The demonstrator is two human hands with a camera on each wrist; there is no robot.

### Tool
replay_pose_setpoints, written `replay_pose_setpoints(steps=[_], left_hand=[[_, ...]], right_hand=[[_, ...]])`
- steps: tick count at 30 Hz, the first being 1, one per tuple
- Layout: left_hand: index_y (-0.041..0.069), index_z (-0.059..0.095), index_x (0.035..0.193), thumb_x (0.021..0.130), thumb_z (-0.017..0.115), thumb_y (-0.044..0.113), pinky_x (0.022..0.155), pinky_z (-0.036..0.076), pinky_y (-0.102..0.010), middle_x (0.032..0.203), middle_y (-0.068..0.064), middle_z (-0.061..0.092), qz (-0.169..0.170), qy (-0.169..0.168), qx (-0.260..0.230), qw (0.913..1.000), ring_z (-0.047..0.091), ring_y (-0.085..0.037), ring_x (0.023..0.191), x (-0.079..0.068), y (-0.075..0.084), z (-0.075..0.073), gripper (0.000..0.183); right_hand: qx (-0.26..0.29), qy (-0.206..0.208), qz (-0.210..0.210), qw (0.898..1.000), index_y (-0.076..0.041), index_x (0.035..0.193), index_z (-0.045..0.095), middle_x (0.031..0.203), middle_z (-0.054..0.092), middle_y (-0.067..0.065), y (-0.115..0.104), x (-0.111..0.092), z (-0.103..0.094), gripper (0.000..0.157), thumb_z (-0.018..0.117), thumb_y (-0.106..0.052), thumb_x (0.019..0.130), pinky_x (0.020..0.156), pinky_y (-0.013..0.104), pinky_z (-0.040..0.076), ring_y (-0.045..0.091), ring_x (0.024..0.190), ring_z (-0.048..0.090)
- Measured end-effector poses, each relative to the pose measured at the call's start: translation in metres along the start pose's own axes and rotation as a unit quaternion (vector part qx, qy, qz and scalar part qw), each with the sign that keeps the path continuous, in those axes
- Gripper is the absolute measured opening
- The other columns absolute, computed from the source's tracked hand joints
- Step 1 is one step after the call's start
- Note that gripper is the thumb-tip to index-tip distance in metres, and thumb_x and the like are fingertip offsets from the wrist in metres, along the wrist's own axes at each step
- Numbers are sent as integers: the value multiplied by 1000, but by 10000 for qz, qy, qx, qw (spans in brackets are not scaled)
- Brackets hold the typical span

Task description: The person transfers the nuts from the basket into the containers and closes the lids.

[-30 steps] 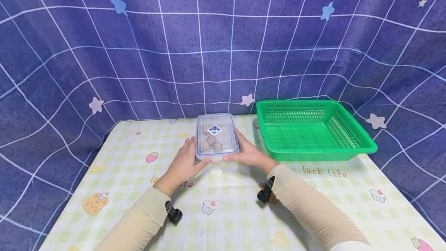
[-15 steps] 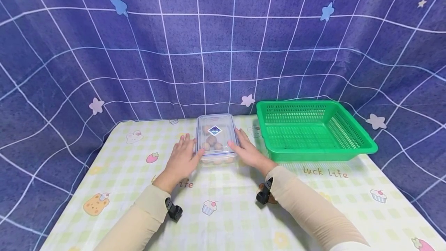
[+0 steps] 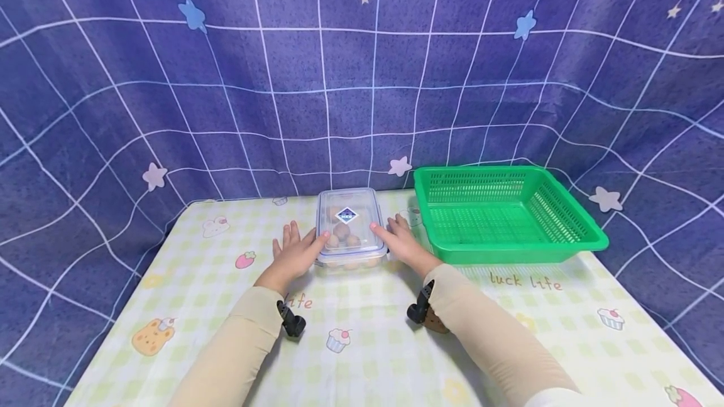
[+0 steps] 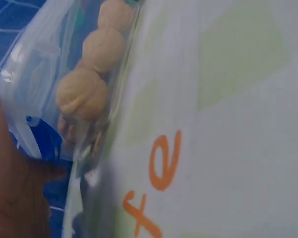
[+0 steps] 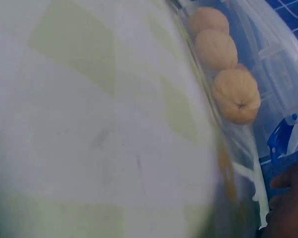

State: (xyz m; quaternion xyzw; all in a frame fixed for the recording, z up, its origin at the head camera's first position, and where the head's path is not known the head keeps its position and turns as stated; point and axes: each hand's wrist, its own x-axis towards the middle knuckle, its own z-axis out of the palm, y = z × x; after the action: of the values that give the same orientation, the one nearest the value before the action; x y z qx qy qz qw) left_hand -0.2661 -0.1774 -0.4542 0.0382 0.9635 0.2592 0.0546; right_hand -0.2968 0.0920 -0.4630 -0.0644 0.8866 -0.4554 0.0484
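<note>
A clear lidded food container (image 3: 349,225) with a blue-and-white diamond label and a blue seal line sits near the back of the table. Several walnuts (image 4: 104,49) show through its wall in both wrist views. My left hand (image 3: 293,259) is at its left side, fingers spread, the thumb tip at the lid's edge. On the opposite side my right hand (image 3: 410,246) has its fingers extended, with the thumb tip at the lid's right edge. A blue strip (image 5: 280,136) shows at the container's side by the right hand.
A green perforated plastic basket (image 3: 509,255) stands at the right, close beside the right hand. A checked cloth with printed cartoons covers the table (image 3: 373,357). Behind hangs a dark blue curtain (image 3: 294,105) with grid lines and stars.
Both thumbs have moved from the container's front edge up to the lid's sides. The left hand's fingers have come away from the container's side and spread. The container has barely moved.
</note>
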Motion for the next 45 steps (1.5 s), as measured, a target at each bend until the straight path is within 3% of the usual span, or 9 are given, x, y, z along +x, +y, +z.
replay_pose_setpoints(steps=[3, 12, 17, 27, 31, 35, 40, 45], left_hand=[[9, 25, 160, 94, 9, 80, 114, -17, -66, 164, -24, -19, -53, -212, -174, 9996, -26, -39, 150, 2, -1, 1, 99], [5, 28, 159, 92, 7, 82, 113, -20, -65, 165, -24, -17, -117, -276, -323, 9990, -24, -40, 150, 6, -6, 7, 104], [7, 30, 159, 91, 13, 85, 113, -24, -62, 165, -22, -19, -187, -427, -764, 9960, -25, -38, 150, 7, -8, 8, 104], [10, 21, 161, 90, 16, 86, 112, -25, -62, 165, -22, -18, -359, -314, -759, 9960, -26, -39, 150, 6, -8, 8, 104], [15, 20, 162, 88, 19, 88, 112, -24, -64, 165, -25, -15, -461, -149, -799, 9956, -24, -42, 150, 5, -6, 8, 104], [20, 18, 163, 86, 22, 90, 112, -24, -63, 165, -25, -16, -583, -78, -911, 9941, -26, -41, 149, 8, -8, 10, 104], [25, 14, 164, 85, 27, 90, 110, -26, -64, 165, -24, -18, -658, 26, -926, 9935, -28, -41, 148, 15, -14, 14, 104], [22, 7, 164, 82, 23, 93, 109, -25, -67, 164, -25, -20, -735, -16, -674, 9950, -29, -43, 147, 14, -14, 11, 111]], right_hand=[[-37, -82, 84, 9999, 2, 155, 35, 168, 7, 21, 2, 2, 2, 91, 43, -67, 96, 121, 61, 7, 41, 154, 4], [-166, -258, 155, 9994, 1, 152, 41, 169, 8, 15, 3, 4, 3, 92, 37, -72, 95, 120, 63, -3, 38, 155, -6], [-267, -283, 55, 9992, 0, 150, 45, 169, 11, 16, 5, 7, 2, 89, 35, -70, 96, 120, 63, -4, 39, 154, -5], [210, -24, 35, 9998, 6, 146, 48, 167, 19, 18, 9, 11, 5, 85, 46, -63, 96, 121, 60, -3, 39, 155, -2], [489, 97, 13, 9988, 6, 148, 45, 166, 18, 22, 6, 10, 4, 83, 52, -58, 95, 121, 61, 2, 42, 154, 3], [685, 184, -84, 9974, -2, 152, 41, 165, 22, 22, 3, 9, 3, 79, 56, -54, 95, 121, 62, 7, 41, 154, 8], [518, 202, -256, 9981, -6, 157, 33, 165, 23, 19, -3, 7, 1, 79, 55, -50, 96, 121, 62, 2, 39, 155, 4], [341, 139, -268, 9990, -7, 160, 28, 166, 20, 20, -7, 6, 1, 78, 54, -47, 98, 121, 62, -3, 40, 155, 0]])
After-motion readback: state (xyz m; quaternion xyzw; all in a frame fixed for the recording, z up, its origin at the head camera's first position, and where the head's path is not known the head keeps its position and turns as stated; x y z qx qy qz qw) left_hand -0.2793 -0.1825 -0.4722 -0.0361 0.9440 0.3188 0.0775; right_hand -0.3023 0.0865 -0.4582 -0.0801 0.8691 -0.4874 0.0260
